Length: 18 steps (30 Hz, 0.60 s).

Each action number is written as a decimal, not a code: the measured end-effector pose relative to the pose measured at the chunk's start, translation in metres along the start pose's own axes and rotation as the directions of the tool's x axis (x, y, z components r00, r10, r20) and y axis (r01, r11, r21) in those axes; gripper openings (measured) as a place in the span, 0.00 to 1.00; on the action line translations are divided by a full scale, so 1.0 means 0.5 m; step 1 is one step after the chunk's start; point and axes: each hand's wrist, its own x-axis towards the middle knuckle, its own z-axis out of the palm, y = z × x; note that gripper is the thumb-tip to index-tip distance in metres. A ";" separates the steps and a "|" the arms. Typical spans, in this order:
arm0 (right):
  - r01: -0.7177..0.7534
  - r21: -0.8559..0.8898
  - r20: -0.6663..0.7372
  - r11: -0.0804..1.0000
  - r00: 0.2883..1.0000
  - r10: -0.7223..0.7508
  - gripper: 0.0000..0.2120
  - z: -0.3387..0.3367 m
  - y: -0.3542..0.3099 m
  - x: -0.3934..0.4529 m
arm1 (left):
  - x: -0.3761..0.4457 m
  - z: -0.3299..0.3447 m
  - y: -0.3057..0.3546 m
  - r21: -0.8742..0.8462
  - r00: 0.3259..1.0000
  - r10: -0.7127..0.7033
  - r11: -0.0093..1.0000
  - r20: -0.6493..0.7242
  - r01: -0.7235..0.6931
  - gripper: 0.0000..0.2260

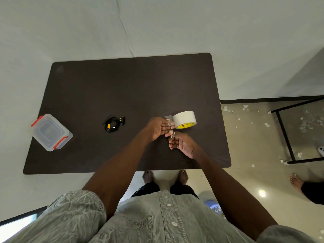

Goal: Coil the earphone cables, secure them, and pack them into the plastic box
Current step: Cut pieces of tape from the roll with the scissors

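tape roll [185, 119] stands on edge on the dark table [105, 85]. left hand [158, 127] just left of the roll, fingers straight, touching a pulled clear strip. right hand [182, 144] near the roll's front, fingers curled round small scissors [172, 130], blades up at the strip. coiled earphone cables [113, 124] well left of the roll; lidded plastic box [51, 132] farther left, at the table edge.

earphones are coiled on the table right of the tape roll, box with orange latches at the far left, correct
Not quite. The head view shows the coiled earphones lying left of the tape roll, between it and the box. The rest holds: they are on the table, and the orange-latched box sits at the far left.
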 end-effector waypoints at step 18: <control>0.015 -0.007 0.007 1.000 1.000 -0.015 0.15 -0.004 -0.005 -0.003 | 0.007 -0.001 -0.003 0.021 1.000 0.008 1.000 0.001 -0.008 0.12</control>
